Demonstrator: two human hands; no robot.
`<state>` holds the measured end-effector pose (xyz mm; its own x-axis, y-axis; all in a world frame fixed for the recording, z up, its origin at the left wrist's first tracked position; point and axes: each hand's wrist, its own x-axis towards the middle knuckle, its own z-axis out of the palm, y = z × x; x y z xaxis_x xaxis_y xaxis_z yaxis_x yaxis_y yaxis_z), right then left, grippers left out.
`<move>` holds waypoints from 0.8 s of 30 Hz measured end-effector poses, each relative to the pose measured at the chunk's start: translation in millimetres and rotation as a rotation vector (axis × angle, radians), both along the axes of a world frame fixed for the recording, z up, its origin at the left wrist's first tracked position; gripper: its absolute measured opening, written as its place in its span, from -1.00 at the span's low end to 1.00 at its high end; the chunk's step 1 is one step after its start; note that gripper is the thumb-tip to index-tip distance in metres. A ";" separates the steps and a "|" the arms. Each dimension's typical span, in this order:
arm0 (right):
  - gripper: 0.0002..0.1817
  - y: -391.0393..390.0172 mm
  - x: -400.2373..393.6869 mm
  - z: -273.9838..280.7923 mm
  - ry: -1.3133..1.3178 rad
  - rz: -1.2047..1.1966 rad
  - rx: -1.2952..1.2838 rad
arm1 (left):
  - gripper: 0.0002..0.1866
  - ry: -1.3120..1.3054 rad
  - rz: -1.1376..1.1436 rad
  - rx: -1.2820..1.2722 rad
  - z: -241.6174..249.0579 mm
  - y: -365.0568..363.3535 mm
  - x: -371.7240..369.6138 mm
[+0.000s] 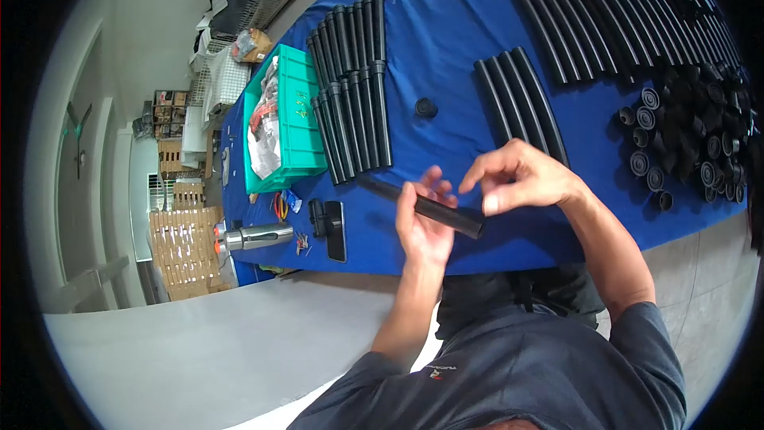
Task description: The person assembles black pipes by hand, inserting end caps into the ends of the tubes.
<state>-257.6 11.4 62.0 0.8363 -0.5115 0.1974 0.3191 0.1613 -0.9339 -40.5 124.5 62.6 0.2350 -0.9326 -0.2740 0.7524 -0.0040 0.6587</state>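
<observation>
My left hand (pixel 424 231) is wrapped round a black plastic tube (pixel 452 214), which slants across the palm with its wider end toward my right side. Just off that end, my right hand (pixel 527 181) hovers with its fingers curved and apart, and nothing shows between them. A single black end cap (pixel 426 107) sits on the blue cloth beyond my hands. Several plain black tubes (pixel 521 99) lie side by side past my right hand. To the left, rows of capped black tubes (pixel 350 84) lie close together.
A green crate (pixel 301 119) holding plastic bags stands at the left. A phone (pixel 336 231) and a steel bottle (pixel 259 236) lie near the table edge. Many black caps (pixel 692 135) are heaped at the right, below a large stack of tubes (pixel 605 12).
</observation>
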 end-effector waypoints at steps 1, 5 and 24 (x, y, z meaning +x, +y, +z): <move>-0.51 -1.5 -2.5 2.0 -0.007 -0.067 0.068 | -0.67 -0.157 0.042 0.025 5.1 -16.4 4.9; -0.52 -11.6 -12.6 3.2 -0.090 -0.263 0.154 | -0.63 -0.414 -0.013 0.023 -3.0 -78.8 38.5; -0.39 -6.0 2.5 10.9 0.358 -0.854 -0.506 | -0.75 -0.651 -0.362 -0.198 18.4 -63.4 -41.0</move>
